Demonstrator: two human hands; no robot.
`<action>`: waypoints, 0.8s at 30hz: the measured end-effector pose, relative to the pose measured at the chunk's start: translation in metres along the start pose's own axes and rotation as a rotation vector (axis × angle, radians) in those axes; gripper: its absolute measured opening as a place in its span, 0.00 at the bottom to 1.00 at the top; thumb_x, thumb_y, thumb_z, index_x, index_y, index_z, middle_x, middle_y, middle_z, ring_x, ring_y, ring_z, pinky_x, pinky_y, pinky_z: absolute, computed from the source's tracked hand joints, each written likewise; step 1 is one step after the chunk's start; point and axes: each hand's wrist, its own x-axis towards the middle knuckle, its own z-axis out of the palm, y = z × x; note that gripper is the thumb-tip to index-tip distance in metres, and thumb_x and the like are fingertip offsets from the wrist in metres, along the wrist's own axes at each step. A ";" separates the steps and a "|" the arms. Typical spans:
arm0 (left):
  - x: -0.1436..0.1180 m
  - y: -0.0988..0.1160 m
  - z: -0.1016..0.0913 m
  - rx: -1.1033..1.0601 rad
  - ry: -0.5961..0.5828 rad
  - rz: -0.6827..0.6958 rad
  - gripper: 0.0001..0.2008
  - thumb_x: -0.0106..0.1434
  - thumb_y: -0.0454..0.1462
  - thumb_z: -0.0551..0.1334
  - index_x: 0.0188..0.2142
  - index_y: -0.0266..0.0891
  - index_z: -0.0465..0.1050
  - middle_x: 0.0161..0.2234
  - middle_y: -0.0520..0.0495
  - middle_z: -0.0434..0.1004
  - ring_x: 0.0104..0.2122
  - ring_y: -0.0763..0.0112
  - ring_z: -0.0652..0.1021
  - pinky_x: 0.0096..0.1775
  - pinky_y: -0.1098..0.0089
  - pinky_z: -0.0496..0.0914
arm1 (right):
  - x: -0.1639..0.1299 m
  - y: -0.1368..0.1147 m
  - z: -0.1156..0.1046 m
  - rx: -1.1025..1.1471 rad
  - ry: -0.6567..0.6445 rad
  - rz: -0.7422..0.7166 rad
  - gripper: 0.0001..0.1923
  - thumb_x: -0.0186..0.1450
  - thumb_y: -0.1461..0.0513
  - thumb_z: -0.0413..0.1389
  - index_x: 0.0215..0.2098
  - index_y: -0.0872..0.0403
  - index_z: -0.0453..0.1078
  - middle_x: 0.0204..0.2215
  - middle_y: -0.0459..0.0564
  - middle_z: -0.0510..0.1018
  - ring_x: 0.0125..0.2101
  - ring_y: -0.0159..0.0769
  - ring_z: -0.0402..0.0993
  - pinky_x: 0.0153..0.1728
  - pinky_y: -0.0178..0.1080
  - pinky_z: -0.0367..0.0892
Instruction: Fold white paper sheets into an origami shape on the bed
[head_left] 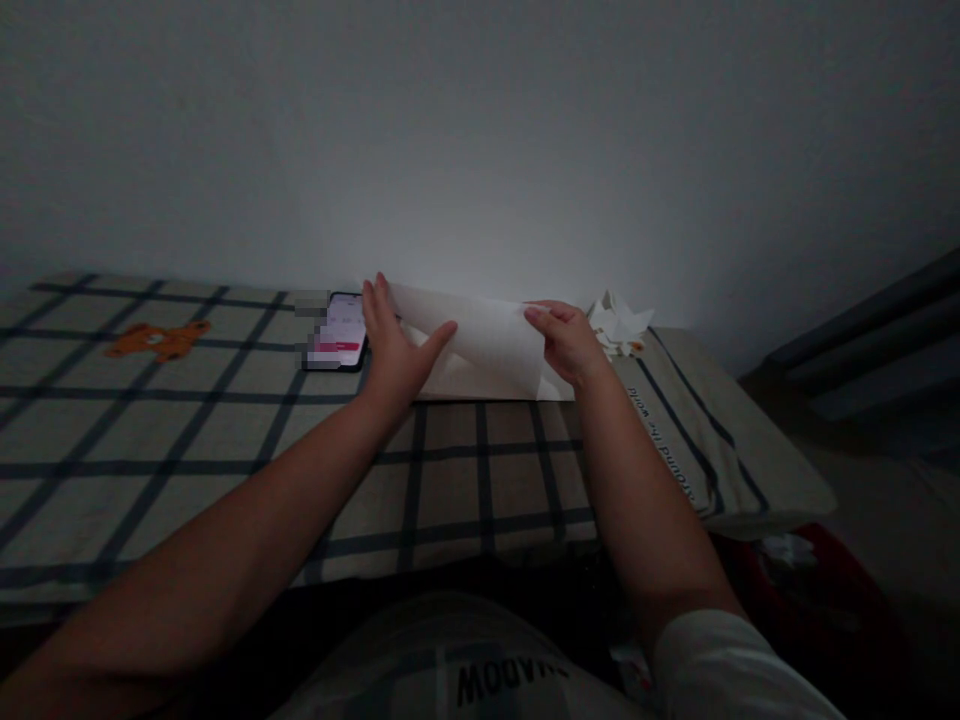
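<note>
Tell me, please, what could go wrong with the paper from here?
The paper curves between the left hand and the right hand, so it might crease unevenly. The phone lies close beside the left hand, which could bump it. The white paper pile beside the right hand might be knocked.

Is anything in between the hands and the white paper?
Nothing I can see. The right hand pinches the white paper at one end; the left hand spreads at the other. The phone lies to the side.
</note>
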 end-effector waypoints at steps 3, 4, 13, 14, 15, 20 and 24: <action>0.002 -0.008 0.009 -0.265 -0.112 -0.167 0.59 0.49 0.54 0.72 0.70 0.52 0.36 0.72 0.38 0.37 0.70 0.45 0.49 0.64 0.46 0.54 | -0.010 -0.009 0.012 0.124 -0.103 0.031 0.21 0.48 0.45 0.69 0.30 0.50 0.75 0.34 0.49 0.82 0.34 0.38 0.76 0.41 0.43 0.69; 0.003 -0.007 0.011 -0.331 -0.157 -0.183 0.60 0.49 0.54 0.72 0.70 0.55 0.35 0.72 0.39 0.36 0.70 0.44 0.49 0.63 0.45 0.57 | -0.014 -0.013 0.016 0.139 -0.179 0.042 0.21 0.50 0.45 0.67 0.30 0.51 0.74 0.38 0.51 0.83 0.36 0.38 0.76 0.42 0.43 0.69; -0.008 0.019 0.003 -0.573 -0.445 -0.081 0.56 0.39 0.54 0.75 0.64 0.44 0.54 0.63 0.34 0.62 0.61 0.47 0.68 0.59 0.48 0.63 | -0.029 -0.021 0.039 0.361 -0.503 0.131 0.20 0.56 0.44 0.65 0.31 0.49 0.68 0.52 0.49 0.79 0.51 0.42 0.75 0.53 0.46 0.65; -0.010 0.020 0.001 -0.524 -0.429 -0.111 0.50 0.41 0.53 0.75 0.61 0.42 0.60 0.59 0.35 0.68 0.58 0.47 0.71 0.58 0.48 0.64 | -0.029 -0.020 0.039 0.372 -0.517 0.145 0.20 0.56 0.44 0.64 0.32 0.48 0.66 0.53 0.49 0.79 0.50 0.42 0.75 0.52 0.46 0.66; -0.011 0.021 -0.001 -0.475 -0.415 -0.129 0.45 0.41 0.53 0.75 0.56 0.40 0.66 0.55 0.35 0.72 0.55 0.48 0.73 0.57 0.48 0.66 | -0.029 -0.019 0.039 0.370 -0.522 0.153 0.21 0.56 0.44 0.64 0.32 0.48 0.65 0.54 0.50 0.78 0.49 0.42 0.75 0.51 0.46 0.66; -0.016 0.041 -0.011 -0.392 -0.411 -0.158 0.28 0.44 0.52 0.74 0.40 0.38 0.74 0.42 0.38 0.79 0.45 0.52 0.78 0.50 0.53 0.72 | -0.029 -0.017 0.040 0.227 -0.406 0.175 0.23 0.56 0.42 0.60 0.35 0.48 0.63 0.44 0.52 0.80 0.40 0.43 0.75 0.41 0.45 0.70; -0.020 0.050 -0.012 -0.406 -0.282 -0.132 0.30 0.46 0.51 0.73 0.45 0.40 0.73 0.45 0.40 0.79 0.49 0.53 0.77 0.50 0.57 0.72 | -0.029 -0.014 0.043 0.136 -0.298 0.131 0.24 0.57 0.40 0.57 0.37 0.49 0.65 0.30 0.47 0.74 0.29 0.37 0.71 0.31 0.40 0.68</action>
